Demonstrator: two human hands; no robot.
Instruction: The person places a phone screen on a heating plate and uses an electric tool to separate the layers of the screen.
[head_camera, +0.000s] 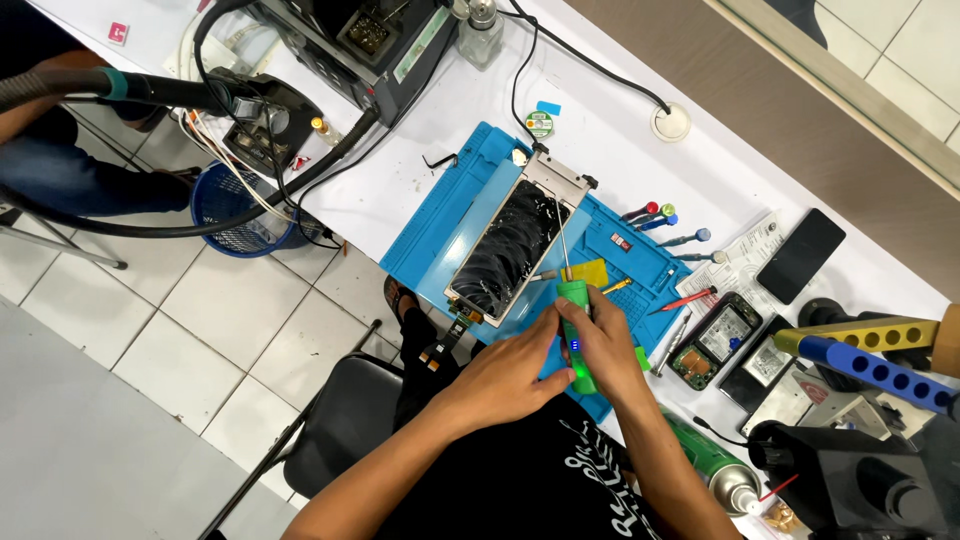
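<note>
Both my hands hold a green pen-shaped power tool (575, 335) with a small blue light on its body. My left hand (505, 370) wraps it from the left; my right hand (612, 345) grips it from the right. A thin metal bit runs from the tool up over a phone screen panel (512, 248) with a cracked dark glass face. The panel lies on a light blue plate on a blue work mat (630, 265). A yellow pad (590, 271) lies just right of the panel.
Several screwdrivers (655, 215) lie on the mat's right side. An opened phone (715, 340), a dark phone (800, 255), and a green spray can (715, 470) sit further right. A rework station (360, 45), cables, and a blue bin (240, 210) are at the upper left.
</note>
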